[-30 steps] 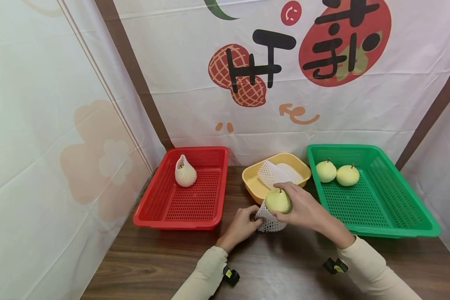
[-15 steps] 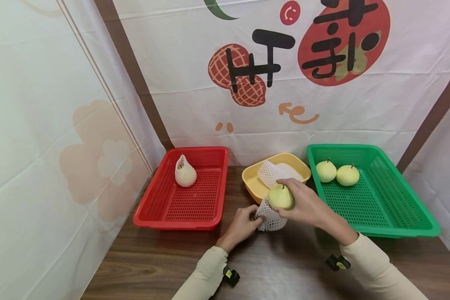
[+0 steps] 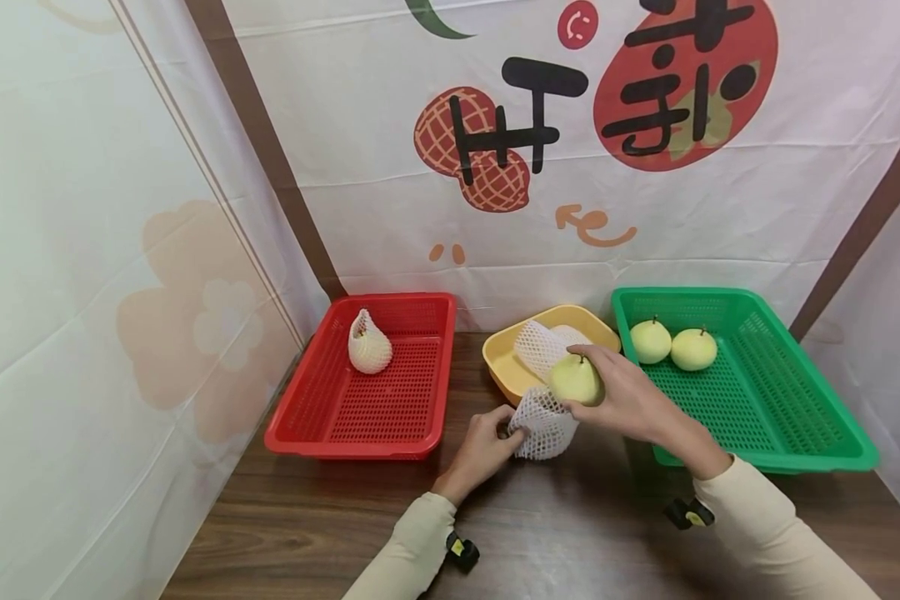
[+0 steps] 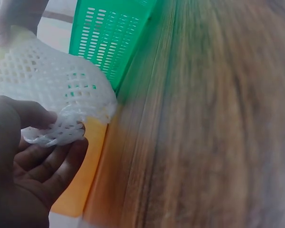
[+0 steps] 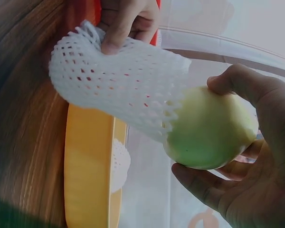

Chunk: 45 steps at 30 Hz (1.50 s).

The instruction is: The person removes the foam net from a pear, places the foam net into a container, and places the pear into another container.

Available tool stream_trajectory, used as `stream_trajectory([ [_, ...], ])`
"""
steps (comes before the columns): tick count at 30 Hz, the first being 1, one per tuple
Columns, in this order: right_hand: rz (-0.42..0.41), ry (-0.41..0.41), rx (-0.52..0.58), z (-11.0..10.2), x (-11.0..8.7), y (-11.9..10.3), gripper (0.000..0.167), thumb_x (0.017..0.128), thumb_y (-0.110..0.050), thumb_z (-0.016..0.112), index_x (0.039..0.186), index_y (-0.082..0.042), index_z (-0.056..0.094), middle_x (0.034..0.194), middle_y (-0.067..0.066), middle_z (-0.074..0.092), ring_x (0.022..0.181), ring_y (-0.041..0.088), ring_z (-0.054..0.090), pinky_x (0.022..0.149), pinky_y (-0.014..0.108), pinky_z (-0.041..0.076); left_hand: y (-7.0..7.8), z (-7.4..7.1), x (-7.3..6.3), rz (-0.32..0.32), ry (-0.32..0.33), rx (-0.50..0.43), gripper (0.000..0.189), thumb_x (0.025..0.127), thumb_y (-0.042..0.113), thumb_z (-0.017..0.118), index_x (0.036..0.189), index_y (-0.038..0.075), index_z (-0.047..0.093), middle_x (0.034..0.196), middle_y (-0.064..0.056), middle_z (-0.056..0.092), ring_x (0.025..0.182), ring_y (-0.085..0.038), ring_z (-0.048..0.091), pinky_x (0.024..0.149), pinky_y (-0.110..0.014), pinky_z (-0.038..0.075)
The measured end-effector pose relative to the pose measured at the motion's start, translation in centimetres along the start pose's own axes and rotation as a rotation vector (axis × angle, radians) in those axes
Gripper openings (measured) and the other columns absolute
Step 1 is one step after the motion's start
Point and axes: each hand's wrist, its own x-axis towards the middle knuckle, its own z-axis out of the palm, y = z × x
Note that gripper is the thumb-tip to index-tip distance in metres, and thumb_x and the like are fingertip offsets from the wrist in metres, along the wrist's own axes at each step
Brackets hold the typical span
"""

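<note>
My right hand holds a pale yellow-green pear between thumb and fingers, stem upward. Below and left of it, my left hand pinches the edge of a white foam net sleeve. In the right wrist view the pear meets the mouth of the sleeve, and most of the fruit lies outside the mesh. The left wrist view shows thumb and fingers gripping the gathered end of the net.
A red basket at left holds one pear in a foam net. Behind the hands, a yellow tray contains more foam nets. At right, a green basket holds two bare pears. A printed cloth hangs behind.
My right hand has moved up and to the right with the pear, away from my left hand. More of the net sleeve now shows between them. The left hand stays nearly still.
</note>
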Motion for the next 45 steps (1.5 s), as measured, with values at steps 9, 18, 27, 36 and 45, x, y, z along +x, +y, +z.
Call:
stream_trajectory([
  [9,0.020,0.009,-0.006,-0.9,0.3,1.0,0.077,0.085,-0.031,0.088,0.148,-0.005,0.054,0.140,0.018,0.063,0.109,0.030,0.066,0.086,0.049,0.058,0.3,0.0,0.2,0.021,0.060,-0.021,0.005,0.093,0.008,0.076,0.097,0.009,0.074,0.086,-0.003,0.075,0.071,-0.001,0.057,0.064,-0.017,0.048],
  [18,0.035,0.005,-0.010,-2.3,0.6,1.6,0.076,0.086,-0.029,0.085,0.149,0.000,0.053,0.134,0.020,0.066,0.111,0.032,0.065,0.087,0.051,0.055,0.7,-0.2,0.4,-0.011,0.115,-0.092,0.004,0.092,0.006,0.076,0.095,0.006,0.074,0.087,-0.005,0.076,0.073,-0.007,0.060,0.065,-0.017,0.049],
  [27,0.102,-0.029,0.000,-3.6,0.6,2.7,0.079,0.090,-0.032,0.083,0.153,-0.001,0.049,0.145,0.024,0.060,0.116,0.036,0.063,0.088,0.053,0.054,0.8,-0.1,0.5,-0.044,0.145,-0.164,0.004,0.093,0.006,0.076,0.093,0.006,0.072,0.089,-0.006,0.077,0.075,-0.004,0.061,0.065,-0.017,0.051],
  [36,0.140,-0.023,-0.001,-4.4,0.6,3.9,0.078,0.090,-0.030,0.083,0.152,0.001,0.048,0.143,0.025,0.059,0.113,0.038,0.060,0.085,0.052,0.054,1.0,0.0,1.0,-0.072,0.192,-0.226,0.004,0.093,0.005,0.077,0.096,0.005,0.073,0.092,-0.010,0.078,0.083,-0.005,0.066,0.070,-0.018,0.054],
  [45,0.155,-0.034,-0.014,-5.3,0.7,5.0,0.077,0.091,-0.029,0.083,0.152,0.001,0.047,0.144,0.026,0.057,0.109,0.037,0.063,0.081,0.050,0.055,1.3,0.1,1.4,-0.079,0.272,-0.215,0.006,0.092,0.006,0.077,0.093,0.003,0.072,0.088,-0.009,0.077,0.077,-0.003,0.064,0.066,-0.018,0.051],
])
